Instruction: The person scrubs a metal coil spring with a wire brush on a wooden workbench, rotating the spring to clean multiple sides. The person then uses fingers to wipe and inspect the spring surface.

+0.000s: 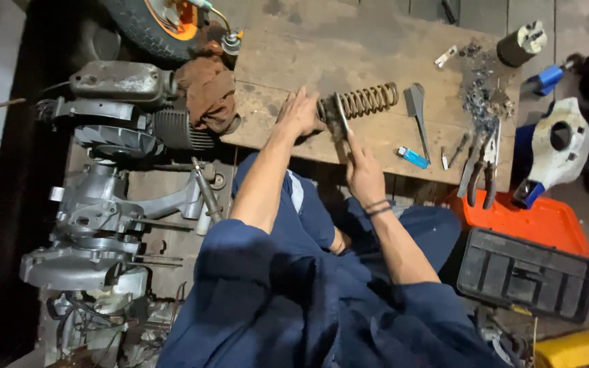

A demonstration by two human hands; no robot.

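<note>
Both hands meet at one end of a rusty coil spring (366, 100) lying on a worn wooden board (376, 48). Left hand (299, 112) lies over the dark end piece (332, 119) of the spring, fingers curled onto it, seemingly gripping; exact grip hidden by the back of the hand. Right hand (361, 170) comes up from below, fingers extended, fingertips touching the same end piece; closed or not, cannot tell. Spring lies roughly level across the board, free end pointing right toward a grey metal scraper-like tool (417, 109). Just below that tool, a small blue lighter (412, 157). Further right on the board: pliers (480, 170) with dark handles hanging over the board edge, a pile of small dark metal bits (485, 95), and a dark cylinder part (521, 43) at the far corner. White housing cover (559, 144) with a round hole sits off the board's right end. Orange toolbox lid (547, 221) and black case (523, 272) lie on the floor at right. Left of the board: a grey engine assembly (110, 197), a brown rag (206, 92) draped on it, and a tyre with orange rim (155, 20) at top. Person wears dark blue overalls, sleeves rolled, dark bands on the right wrist.
</note>
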